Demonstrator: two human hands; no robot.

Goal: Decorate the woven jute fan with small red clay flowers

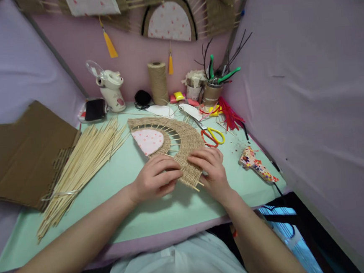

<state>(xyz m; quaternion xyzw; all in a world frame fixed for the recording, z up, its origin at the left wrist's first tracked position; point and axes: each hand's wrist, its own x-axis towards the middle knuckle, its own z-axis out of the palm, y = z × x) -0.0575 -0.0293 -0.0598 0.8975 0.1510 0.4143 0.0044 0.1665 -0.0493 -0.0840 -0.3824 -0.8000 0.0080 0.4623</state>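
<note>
At frame centre, I'm gripping the woven twine fan [192,139] by its lower end, left hand [156,177] inside, right hand [212,171] on the outer rim, its arc curving toward upper left.

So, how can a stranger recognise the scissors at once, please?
At the pale green table, find the woven fan. Just beyond the right hand, by the fan's outer edge, lie the scissors. Their handle loops, one red and one yellow, set them apart from the all-red strands nearby.

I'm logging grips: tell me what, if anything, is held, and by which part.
The fan, by its woven near end: left hand at the inner edge, right hand over the outer edge.
</note>
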